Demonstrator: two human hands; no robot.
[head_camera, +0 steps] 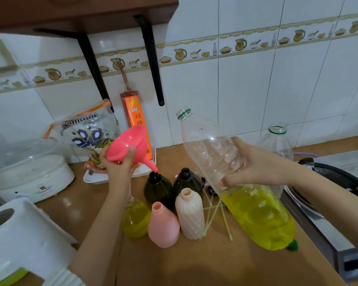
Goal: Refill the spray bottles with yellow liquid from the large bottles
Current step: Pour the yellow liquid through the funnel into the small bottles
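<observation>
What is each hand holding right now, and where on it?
Left hand grips the pink funnel by its bowl, spout at a dark bottle's mouth. Right hand holds the large bottle around its middle, above the yellow liquid.

You had a glossy pink plastic funnel (127, 143), a clear, ribbed plastic large bottle (232, 172) and a matt, ridged cream plastic bottle (190, 215) over a smooth brown wood-look bench (194, 263), backed by glossy white wall tiles (246, 83).
</observation>
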